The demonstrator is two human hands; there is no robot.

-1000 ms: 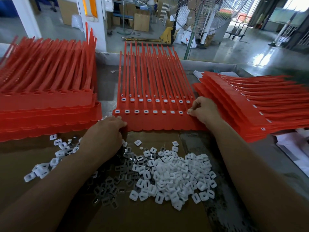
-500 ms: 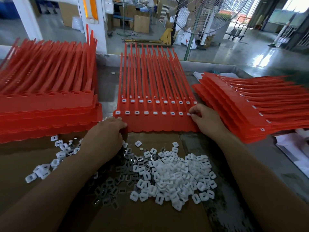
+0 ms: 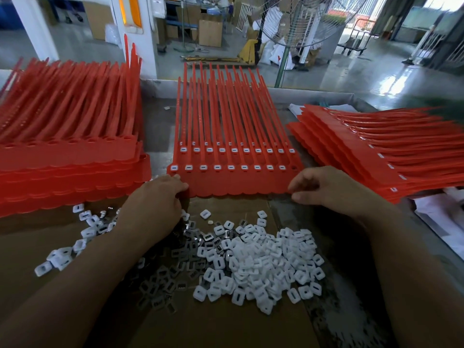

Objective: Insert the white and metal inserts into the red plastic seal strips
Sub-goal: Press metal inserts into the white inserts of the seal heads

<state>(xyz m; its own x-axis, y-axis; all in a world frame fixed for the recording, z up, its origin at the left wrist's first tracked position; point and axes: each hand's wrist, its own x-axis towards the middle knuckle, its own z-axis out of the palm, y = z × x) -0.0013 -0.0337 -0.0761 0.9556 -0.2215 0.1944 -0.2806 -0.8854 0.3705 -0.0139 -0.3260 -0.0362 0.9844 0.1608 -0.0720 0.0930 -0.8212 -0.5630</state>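
Observation:
A sheet of red seal strips (image 3: 238, 182) lies flat in the middle of the bench on top of other such sheets, with white inserts (image 3: 216, 167) set in its front row. The rightmost socket (image 3: 293, 167) of that row looks dark. My left hand (image 3: 155, 204) grips the sheet's near left corner. My right hand (image 3: 326, 189) hovers at the near right corner, fingers loosely curled, thumb and forefinger apart, with nothing seen between them. Loose white inserts (image 3: 263, 267) lie piled on cardboard in front of me. Grey metal inserts (image 3: 175, 262) lie just left of them.
A tall stack of red strip sheets (image 3: 70, 167) stands at the left, and a fanned stack with inserts fitted (image 3: 376, 156) at the right. Brown cardboard (image 3: 226, 327) covers the near bench. White paper (image 3: 442, 217) lies at the right edge. A standing fan (image 3: 296, 21) is behind the bench.
My right hand left the rightmost socket of the front row and drew back toward me to the sheet's near right corner. My left hand stayed on the left corner.

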